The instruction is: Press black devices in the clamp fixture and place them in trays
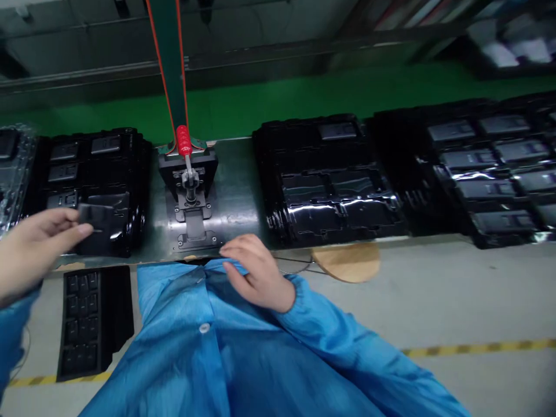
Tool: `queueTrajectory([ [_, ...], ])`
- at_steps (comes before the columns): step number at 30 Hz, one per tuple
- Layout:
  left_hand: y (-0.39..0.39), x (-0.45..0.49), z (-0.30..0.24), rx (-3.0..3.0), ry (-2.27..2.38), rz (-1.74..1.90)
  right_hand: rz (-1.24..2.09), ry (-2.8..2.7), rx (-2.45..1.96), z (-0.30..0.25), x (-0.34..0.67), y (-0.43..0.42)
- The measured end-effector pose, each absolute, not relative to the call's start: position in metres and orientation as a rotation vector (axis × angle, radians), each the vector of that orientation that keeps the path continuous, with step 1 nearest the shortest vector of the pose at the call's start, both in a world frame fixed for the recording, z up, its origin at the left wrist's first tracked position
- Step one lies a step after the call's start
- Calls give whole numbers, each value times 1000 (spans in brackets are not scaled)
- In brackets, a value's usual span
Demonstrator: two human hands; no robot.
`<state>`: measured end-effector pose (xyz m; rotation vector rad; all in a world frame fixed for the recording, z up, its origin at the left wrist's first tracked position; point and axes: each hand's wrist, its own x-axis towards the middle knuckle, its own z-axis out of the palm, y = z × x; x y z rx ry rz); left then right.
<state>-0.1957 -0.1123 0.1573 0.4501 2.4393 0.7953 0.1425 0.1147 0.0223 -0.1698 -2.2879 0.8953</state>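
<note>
My left hand pinches a flat dark rectangular part between thumb and fingers, above the left black tray. Several similar dark parts, such as this dark part, lie in the tray's pockets. At the bench's front edge, my right hand is empty, its fingers loosely bent and apart from the thumb. Just left of it stands a toggle clamp fixture with a red handle pointing up. A dark piece sits on the fixture's base plate.
Right of the fixture, a black tray stack holds one dark part in its back row. Further right, another black tray carries several parts. Below the bench are a filled black tray and a round wooden seat. A green strap rises behind the clamp.
</note>
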Motion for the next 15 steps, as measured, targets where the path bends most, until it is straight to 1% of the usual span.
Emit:
queueTrajectory([
  [2,-89,-143,146,536,2260,936,907,-2335,-55,19,133,102],
  [4,-71,-104,121,534,2054,1070,887,-2389,48,15,126,93],
  [8,-47,-66,61,466,1849,1182,776,-2500,41,-1,120,88],
  [12,-24,-57,20,516,1877,1155,697,-2545,-88,-25,118,102],
  [15,-11,-60,7,699,2112,1023,628,-2610,-114,-36,113,116],
])
